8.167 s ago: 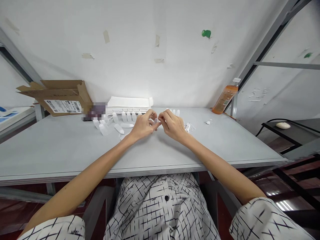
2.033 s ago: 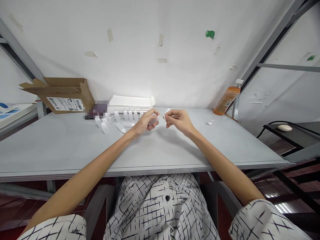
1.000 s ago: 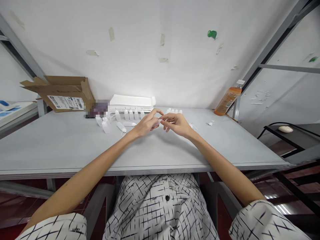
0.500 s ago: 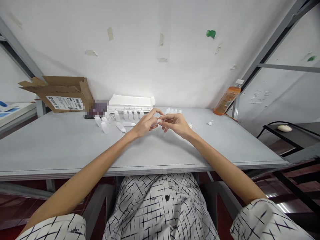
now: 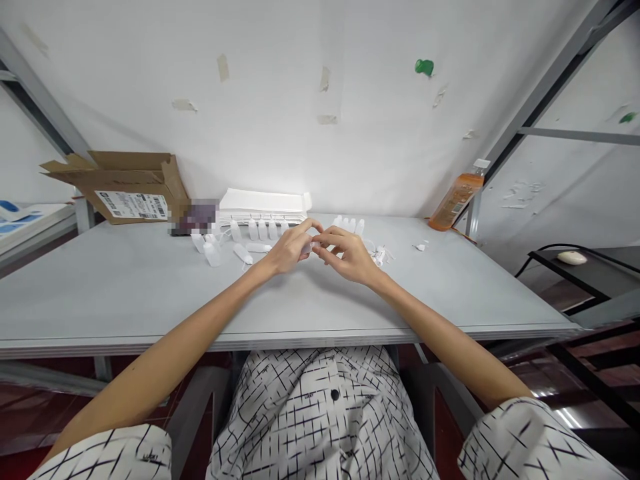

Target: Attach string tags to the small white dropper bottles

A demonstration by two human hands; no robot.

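Observation:
Over the middle of the grey table [image 5: 320, 303], my left hand [image 5: 291, 251] is closed around a small whitish plastic bottle [image 5: 307, 247], mostly covered by the fingers. My right hand [image 5: 347, 253] touches the bottle's top end with thumb and fingers pinched on a small white part, too small to make out. Behind my left hand several white bottles [image 5: 263, 230] stand in a row; others lie or stand at the left [image 5: 212, 254]. More small bottles [image 5: 351, 224] stand behind my right hand. Small white caps [image 5: 381, 255] lie just right of it.
An open cardboard box [image 5: 135, 187] stands at the back left, beside a blurred dark item [image 5: 200, 219]. White flat sheets [image 5: 265, 201] are stacked against the wall. An orange drink bottle [image 5: 457, 200] leans at the back right. One small white piece [image 5: 421, 247] lies right of the caps.
My right hand has shifted slightly left, against the held bottle, uncovering more of the white caps and the small bottles behind it. My left hand stays nearly in place.

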